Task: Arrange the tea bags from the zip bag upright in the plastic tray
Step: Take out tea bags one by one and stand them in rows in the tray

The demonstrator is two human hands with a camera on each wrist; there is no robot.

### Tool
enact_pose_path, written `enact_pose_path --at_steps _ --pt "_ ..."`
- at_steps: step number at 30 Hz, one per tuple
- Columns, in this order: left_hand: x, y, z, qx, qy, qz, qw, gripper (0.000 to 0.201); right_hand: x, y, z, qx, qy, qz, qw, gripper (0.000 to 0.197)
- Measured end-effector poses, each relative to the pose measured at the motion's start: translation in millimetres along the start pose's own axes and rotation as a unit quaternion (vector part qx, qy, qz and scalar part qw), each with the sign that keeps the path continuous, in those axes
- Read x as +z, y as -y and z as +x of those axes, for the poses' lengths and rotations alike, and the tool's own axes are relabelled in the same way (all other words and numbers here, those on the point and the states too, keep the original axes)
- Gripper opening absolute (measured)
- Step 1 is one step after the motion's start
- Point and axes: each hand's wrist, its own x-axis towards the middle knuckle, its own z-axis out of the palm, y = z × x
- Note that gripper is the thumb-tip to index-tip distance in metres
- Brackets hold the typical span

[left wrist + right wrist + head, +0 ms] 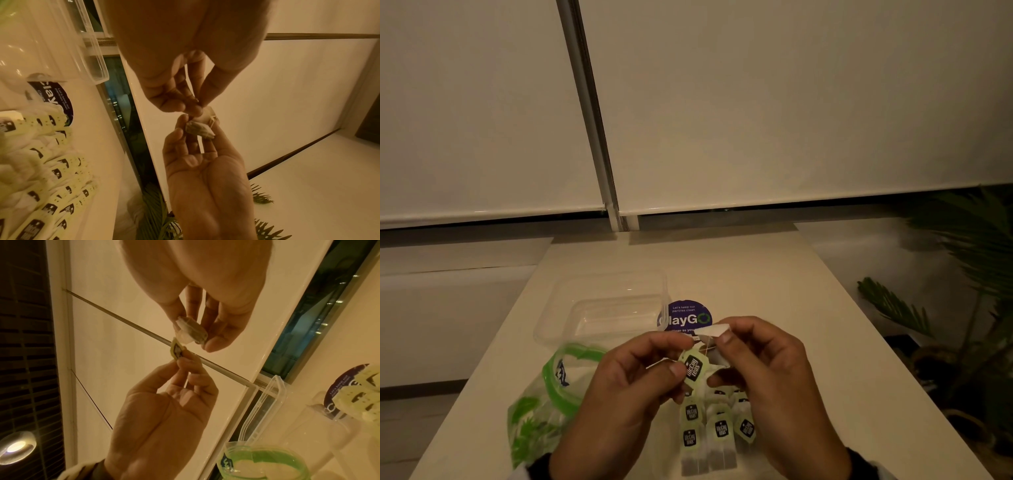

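Above the table I hold one tea bag [711, 331] between both hands. My left hand [682, 356] pinches its green tag [693, 368] between thumb and forefinger. My right hand [720, 356] pinches the white bag itself [190, 331], the thin string running between the two. A pile of tea bags [717, 430] with green tags lies flat on the table under my hands. The clear plastic tray [553, 330] stands behind and to the left, with nothing in it. The green-rimmed zip bag [544, 407] lies open at the near left.
A round purple sticker [690, 317] is on the table [791, 291] right of the tray. The table's right edge runs close by, with potted palm leaves [962, 274] beyond it. White blinds hang behind the far edge.
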Motion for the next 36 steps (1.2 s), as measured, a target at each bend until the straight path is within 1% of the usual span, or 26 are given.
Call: enact_pose_path --at_steps 2,4,7,9,15,17,19,20,21,23,25,27,28,29,30,32,33,34,36 --pt "0.8 -2.1 -0.4 -0.004 0.004 -0.001 1.000 0.034 0.6 -2.4 0.2 -0.005 -0.004 -0.013 1.000 0.018" --pt "1.6 -3.1 -0.6 -0.016 0.018 0.001 1.000 0.039 0.8 -4.2 -0.1 0.001 -0.015 -0.018 1.000 0.016" --pt "3.9 -4.1 -0.6 -0.043 0.034 0.014 0.998 0.044 2.7 -3.1 -0.8 0.020 -0.014 0.009 1.000 0.014" --pt "4.4 -4.3 -0.5 -0.053 0.033 0.023 0.998 0.043 4.2 -3.0 -0.7 0.025 -0.015 0.026 0.999 0.014" --pt "3.5 -7.6 -1.8 -0.053 0.042 0.047 0.997 0.040 2.3 -3.3 1.7 0.060 -0.031 0.078 0.995 0.009" --pt "3.1 -9.6 -1.1 -0.062 0.048 0.050 0.996 0.037 0.8 -2.4 1.3 0.057 -0.018 0.065 0.996 0.017" --pt "2.9 -12.9 -1.6 -0.079 0.062 0.046 0.994 0.030 0.3 -1.6 0.6 0.048 0.003 0.050 0.998 0.030" --pt "2.9 -14.4 -2.3 -0.087 0.071 0.046 0.993 0.026 0.6 -1.1 0.4 0.044 0.005 0.043 0.998 0.031" --pt "2.7 -15.7 -3.6 -0.093 0.080 0.049 0.991 0.025 1.3 -1.0 0.4 0.038 -0.002 0.034 0.999 0.029" --pt "2.2 -16.6 -6.3 -0.102 0.087 0.053 0.990 0.026 1.8 -2.8 1.5 0.008 -0.039 -0.012 0.999 0.019" --pt "0.5 -17.2 -8.0 -0.095 0.076 0.058 0.991 0.029 0.0 -7.0 3.7 -0.048 -0.076 -0.089 0.992 0.017" --pt "-2.9 -18.9 -6.5 -0.073 0.042 0.064 0.994 0.032 -4.3 -9.4 4.9 -0.093 -0.082 -0.163 0.979 0.021" --pt "-4.8 -20.4 -4.6 -0.063 0.014 0.058 0.996 0.035 -7.4 -10.2 4.7 -0.098 -0.071 -0.191 0.974 0.023" --pt "-7.1 -22.0 -2.1 -0.058 -0.015 0.050 0.997 0.038 -10.2 -9.6 4.0 -0.091 -0.051 -0.209 0.972 0.023" --pt "-8.6 -23.9 0.7 -0.058 -0.039 0.044 0.997 0.036 -13.3 -7.9 2.9 -0.073 -0.024 -0.217 0.973 0.020" --pt "-9.0 -27.9 6.5 -0.067 -0.075 0.037 0.994 0.022 -16.7 -0.5 1.3 -0.012 0.044 -0.191 0.981 0.013" --pt "-9.1 -29.0 9.1 -0.074 -0.088 0.033 0.993 0.017 -17.2 3.5 0.2 0.024 0.076 -0.168 0.983 0.016" --pt "-9.0 -29.7 11.5 -0.080 -0.098 0.033 0.991 0.014 -17.2 6.2 -0.1 0.057 0.102 -0.151 0.982 0.023" --pt "-10.3 -28.6 16.4 -0.085 -0.117 0.047 0.988 0.014 -17.5 7.8 -0.1 0.110 0.136 -0.142 0.974 0.036"
